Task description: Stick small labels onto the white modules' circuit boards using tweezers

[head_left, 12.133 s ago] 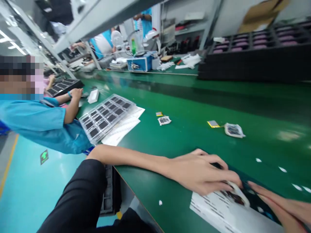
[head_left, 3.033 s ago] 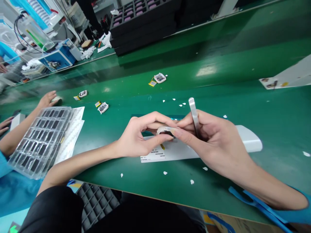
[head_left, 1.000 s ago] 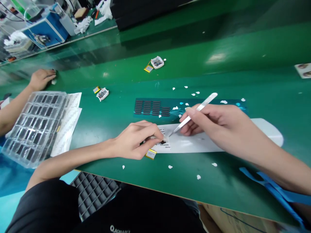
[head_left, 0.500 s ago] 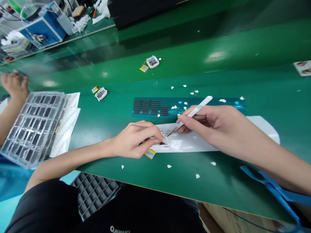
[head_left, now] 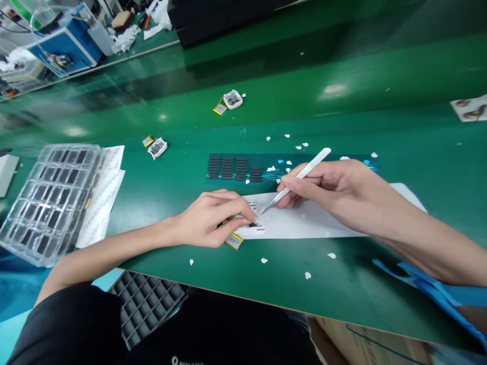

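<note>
My left hand [head_left: 215, 218] is closed, thumb and forefinger pinched around a small electronic device mostly hidden by the fingers. A silver battery with yellow edges [head_left: 235, 241] pokes out below the thumb. Between the fingers of my right hand [head_left: 323, 185] are white tweezers [head_left: 304, 173], slanting down to the left. Their tip lies close to my left fingertips, where a tiny pale piece shows; whether they touch is too small to tell. Under both hands runs a white backing strip [head_left: 289, 220] with printed paper [head_left: 261, 230] at its left end.
Behind the hands lies a blue film sheet [head_left: 215, 178] bearing rows of dark strips [head_left: 227, 169]. White tabs [head_left: 308, 276] are scattered about. Two white devices with batteries [head_left: 233, 99] [head_left: 157, 147] sit farther back. At left are a clear compartment tray [head_left: 70, 203] and printed sheets [head_left: 99, 215].
Another person's hand at the far left has gone out of view. My right hand and the tweezers have shifted very slightly; my left hand keeps its pinch.
</note>
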Action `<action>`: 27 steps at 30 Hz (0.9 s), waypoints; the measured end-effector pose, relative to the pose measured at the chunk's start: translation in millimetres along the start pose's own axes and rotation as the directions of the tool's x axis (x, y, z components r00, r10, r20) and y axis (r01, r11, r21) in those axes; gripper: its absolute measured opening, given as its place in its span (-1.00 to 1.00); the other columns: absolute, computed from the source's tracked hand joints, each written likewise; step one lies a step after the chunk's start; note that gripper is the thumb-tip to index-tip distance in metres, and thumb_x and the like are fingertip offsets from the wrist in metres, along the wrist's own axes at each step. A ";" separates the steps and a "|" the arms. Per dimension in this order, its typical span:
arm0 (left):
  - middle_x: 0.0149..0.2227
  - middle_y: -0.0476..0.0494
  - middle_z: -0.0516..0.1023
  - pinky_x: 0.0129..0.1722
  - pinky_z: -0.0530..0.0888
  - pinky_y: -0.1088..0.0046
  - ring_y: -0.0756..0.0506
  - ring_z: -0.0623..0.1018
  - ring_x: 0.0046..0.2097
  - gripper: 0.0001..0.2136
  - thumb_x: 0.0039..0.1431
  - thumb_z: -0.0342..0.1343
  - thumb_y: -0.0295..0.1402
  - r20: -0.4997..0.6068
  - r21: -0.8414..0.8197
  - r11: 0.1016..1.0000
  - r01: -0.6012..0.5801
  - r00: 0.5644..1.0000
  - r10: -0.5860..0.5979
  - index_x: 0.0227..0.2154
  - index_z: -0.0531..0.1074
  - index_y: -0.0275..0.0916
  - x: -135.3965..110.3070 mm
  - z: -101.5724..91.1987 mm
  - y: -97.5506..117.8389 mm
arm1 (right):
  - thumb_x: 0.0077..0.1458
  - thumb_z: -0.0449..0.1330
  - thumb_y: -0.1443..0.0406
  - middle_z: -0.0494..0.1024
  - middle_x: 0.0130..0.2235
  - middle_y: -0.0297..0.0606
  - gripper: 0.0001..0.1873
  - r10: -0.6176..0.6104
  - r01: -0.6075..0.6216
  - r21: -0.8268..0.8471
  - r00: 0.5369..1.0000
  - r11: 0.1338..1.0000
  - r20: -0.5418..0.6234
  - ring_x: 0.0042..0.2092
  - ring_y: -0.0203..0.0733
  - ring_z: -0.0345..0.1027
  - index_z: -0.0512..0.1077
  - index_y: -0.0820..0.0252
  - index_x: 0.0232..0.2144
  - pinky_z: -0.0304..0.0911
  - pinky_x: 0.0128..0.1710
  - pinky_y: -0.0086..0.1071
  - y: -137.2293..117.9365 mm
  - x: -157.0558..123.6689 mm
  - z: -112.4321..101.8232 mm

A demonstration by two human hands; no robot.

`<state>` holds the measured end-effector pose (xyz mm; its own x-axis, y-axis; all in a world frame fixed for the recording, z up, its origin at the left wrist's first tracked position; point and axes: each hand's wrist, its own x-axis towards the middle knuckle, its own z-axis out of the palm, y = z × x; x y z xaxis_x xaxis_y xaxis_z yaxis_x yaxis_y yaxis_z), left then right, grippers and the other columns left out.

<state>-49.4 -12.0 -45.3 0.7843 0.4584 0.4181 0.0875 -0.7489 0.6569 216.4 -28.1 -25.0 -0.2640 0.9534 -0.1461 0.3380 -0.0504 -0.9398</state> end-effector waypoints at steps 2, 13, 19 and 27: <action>-0.19 -0.21 0.75 -0.09 0.67 0.35 -0.12 0.74 -0.14 -0.92 0.42 0.14 -0.50 -0.013 -0.019 1.000 -0.012 1.000 0.012 -0.19 0.54 -0.27 0.5 -0.3 1.6 | 0.12 0.32 -0.32 0.70 -0.39 -0.11 -0.35 0.003 -0.002 0.020 1.000 1.000 -0.020 -0.29 -0.08 0.63 0.69 0.09 -0.54 0.57 -0.24 -0.27 -2.3 0.1 -1.3; -0.25 -0.12 0.71 -0.20 0.66 0.52 -0.06 0.77 -0.22 -0.85 0.42 0.22 -0.39 0.116 -0.747 0.482 0.458 0.803 -0.584 -0.07 0.37 -0.25 15.5 -3.5 32.1 | 0.29 0.38 -0.07 0.66 -0.40 -0.30 -0.62 -0.175 0.267 0.165 0.887 0.949 -0.427 -0.43 -0.17 0.63 0.61 0.06 -0.38 0.62 -0.36 -0.36 -23.0 -21.2 24.4; 0.03 -0.29 0.72 0.10 0.67 0.36 -0.16 0.76 0.02 -0.67 0.36 0.30 -0.43 0.199 -0.767 0.427 0.479 0.811 -0.551 0.11 0.42 -0.30 13.2 -4.4 39.1 | 0.35 0.32 -0.05 0.69 -0.39 -0.28 -0.62 -0.160 0.218 0.191 0.947 0.957 -0.278 -0.44 -0.18 0.63 0.57 0.08 -0.34 0.62 -0.36 -0.36 -24.1 -22.0 25.9; 0.04 -0.33 0.72 0.11 0.71 0.25 -0.20 0.77 -0.01 -0.60 0.37 0.30 -0.41 0.186 -0.753 0.453 0.478 0.814 -0.550 0.22 0.49 -0.32 10.2 -1.9 38.2 | 0.36 0.27 -0.08 0.68 -0.39 -0.31 -0.64 -0.114 0.165 0.163 0.952 0.973 -0.285 -0.45 -0.10 0.61 0.54 -0.02 -0.34 0.62 -0.33 -0.20 -23.1 -21.5 27.7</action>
<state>-39.2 -35.1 -14.8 0.7047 0.6959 -0.1379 -0.0478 0.2405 0.9695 189.2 -55.6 -8.7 -0.0322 0.9979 0.0559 0.1379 0.0598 -0.9886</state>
